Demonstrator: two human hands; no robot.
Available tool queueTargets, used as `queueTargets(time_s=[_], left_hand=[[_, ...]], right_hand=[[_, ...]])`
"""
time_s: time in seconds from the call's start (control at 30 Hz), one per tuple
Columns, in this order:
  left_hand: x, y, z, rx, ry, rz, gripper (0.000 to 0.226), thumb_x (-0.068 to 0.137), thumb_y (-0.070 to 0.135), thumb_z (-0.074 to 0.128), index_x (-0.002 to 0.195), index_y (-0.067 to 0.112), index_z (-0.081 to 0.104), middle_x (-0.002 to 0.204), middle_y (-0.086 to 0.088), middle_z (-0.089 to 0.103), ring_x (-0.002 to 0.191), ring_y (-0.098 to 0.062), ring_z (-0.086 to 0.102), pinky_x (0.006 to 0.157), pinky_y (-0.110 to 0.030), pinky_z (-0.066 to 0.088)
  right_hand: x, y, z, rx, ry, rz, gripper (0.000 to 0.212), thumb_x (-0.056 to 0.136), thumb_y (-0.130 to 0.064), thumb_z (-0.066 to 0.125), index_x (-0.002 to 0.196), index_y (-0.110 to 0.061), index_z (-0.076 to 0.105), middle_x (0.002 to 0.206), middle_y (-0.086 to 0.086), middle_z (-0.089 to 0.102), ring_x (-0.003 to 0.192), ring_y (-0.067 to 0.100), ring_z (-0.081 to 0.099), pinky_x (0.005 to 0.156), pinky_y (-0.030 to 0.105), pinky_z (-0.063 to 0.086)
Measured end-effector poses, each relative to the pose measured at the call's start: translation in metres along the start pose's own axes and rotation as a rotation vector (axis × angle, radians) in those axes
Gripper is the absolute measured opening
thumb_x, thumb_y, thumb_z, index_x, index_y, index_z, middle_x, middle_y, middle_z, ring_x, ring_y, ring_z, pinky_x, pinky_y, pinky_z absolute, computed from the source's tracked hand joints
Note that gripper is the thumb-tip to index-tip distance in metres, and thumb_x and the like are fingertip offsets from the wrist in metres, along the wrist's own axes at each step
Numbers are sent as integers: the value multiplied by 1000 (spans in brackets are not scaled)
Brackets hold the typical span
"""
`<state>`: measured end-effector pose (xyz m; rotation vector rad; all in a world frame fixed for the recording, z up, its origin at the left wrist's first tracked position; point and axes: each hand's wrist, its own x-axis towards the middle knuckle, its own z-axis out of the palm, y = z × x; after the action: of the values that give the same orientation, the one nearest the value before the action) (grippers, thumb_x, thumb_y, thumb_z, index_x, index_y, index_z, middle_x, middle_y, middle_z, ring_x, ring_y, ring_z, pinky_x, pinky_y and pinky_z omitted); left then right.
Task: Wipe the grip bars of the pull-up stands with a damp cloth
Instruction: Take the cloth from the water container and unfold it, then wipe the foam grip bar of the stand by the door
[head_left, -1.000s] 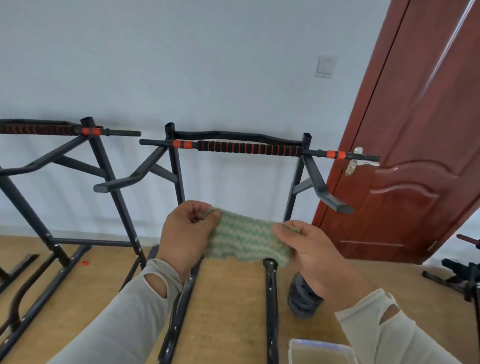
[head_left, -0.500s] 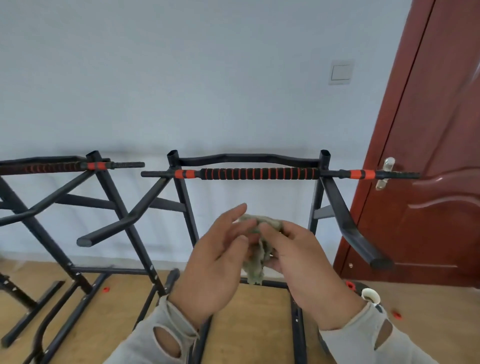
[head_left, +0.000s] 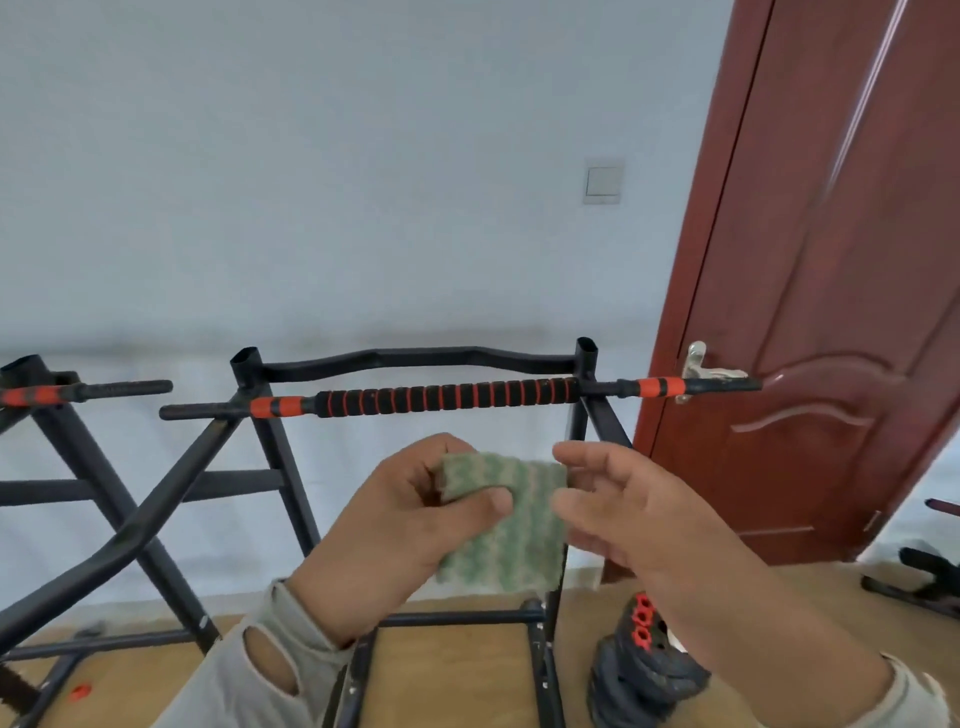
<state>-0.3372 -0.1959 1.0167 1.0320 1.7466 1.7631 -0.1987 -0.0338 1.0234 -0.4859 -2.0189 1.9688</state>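
L hand pinches green cloth; R hand half-open, touching cloth edge.

My left hand pinches a nubby green woven cloth below the ribbed foam grip bar on matt black metal tubing.

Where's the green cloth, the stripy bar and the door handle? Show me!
green cloth (head_left: 511, 540), head view, on the middle of the hanging fabric.
stripy bar (head_left: 447, 396), head view, on the middle of its black and orange grip.
door handle (head_left: 714, 372), head view, on the silver lever.
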Motion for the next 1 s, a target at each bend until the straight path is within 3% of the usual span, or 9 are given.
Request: queueTargets(time_s=[0.1, 0.2, 0.3, 0.4, 0.47, 0.6, 0.7, 0.87, 1.0], left_hand=[[29, 9, -8, 71, -197, 14, 20, 82, 19, 78, 87, 3, 66, 74, -6, 67, 66, -18, 64, 59, -25, 51], [58, 3, -20, 14, -187, 10, 18, 83, 21, 76, 91, 6, 70, 80, -6, 72, 74, -19, 69, 64, -28, 56], [82, -16, -34, -106, -80, -4, 18, 82, 25, 75, 93, 11, 73, 87, -12, 73, 76, -24, 68, 68, -34, 57], [100, -36, -40, -191, 5, 16, 8, 87, 19, 72, 91, 12, 75, 87, -12, 73, 77, -23, 68, 71, -37, 59], [110, -44, -37, -217, 55, 25, 5, 90, 14, 70, 89, 12, 74, 85, -10, 73, 74, -20, 69, 67, -33, 60], [131, -50, -22, -331, 112, -24, 6, 84, 26, 71, 83, 20, 73, 85, -4, 75, 72, -18, 71, 63, -32, 59], [151, -55, -12, -319, 118, -6, 20, 77, 36, 71, 87, 19, 73, 88, -3, 76, 78, -20, 72, 72, -40, 61], [184, -62, 7, -215, -13, -9, 18, 83, 32, 71, 96, 20, 70, 90, 4, 75, 81, -10, 72, 73, -29, 60], [218, -72, 28, 211, -78, 101, 11, 93, 33, 68, 101, 36, 62, 97, 17, 68, 94, 1, 64, 77, -10, 52]], right_hand=[[19, -10, -4, -102, -168, 69, 62, 73, -44, 87, 128, -30, 63, 111, -11, 78, 106, 7, 73, 95, 30, 57], [47, -10, 2, -26, -25, 39, 35, 69, -45, 93, 91, -24, 78, 94, 7, 77, 87, 25, 74, 91, 51, 59], [71, -7, 9, 39, 96, -1, 21, 65, -41, 89, 70, -25, 75, 79, 6, 73, 74, 19, 71, 81, 41, 54], [87, -3, 17, 68, 110, -1, 34, 50, -48, 95, 66, -27, 74, 75, 2, 72, 70, 16, 70, 77, 33, 55], [94, 1, 22, 166, 155, 16, 45, 44, -45, 103, 70, -22, 74, 84, 10, 74, 79, 24, 72, 81, 44, 59], [109, -3, 25, 407, 231, 51, 22, 82, -9, 79, 104, -9, 80, 116, 21, 75, 108, 39, 73, 93, 51, 60], [122, -6, 13, 432, 278, 47, 31, 92, -6, 63, 121, -2, 73, 120, 20, 74, 113, 38, 71, 97, 49, 59], [144, 0, -24, 433, 398, 0, 35, 99, -8, 56, 131, 0, 65, 129, 25, 68, 121, 42, 66, 108, 57, 49], [153, -2, -87, 340, 638, 29, 20, 100, -12, 61, 115, -10, 73, 110, 14, 78, 97, 30, 77, 72, 42, 63]])
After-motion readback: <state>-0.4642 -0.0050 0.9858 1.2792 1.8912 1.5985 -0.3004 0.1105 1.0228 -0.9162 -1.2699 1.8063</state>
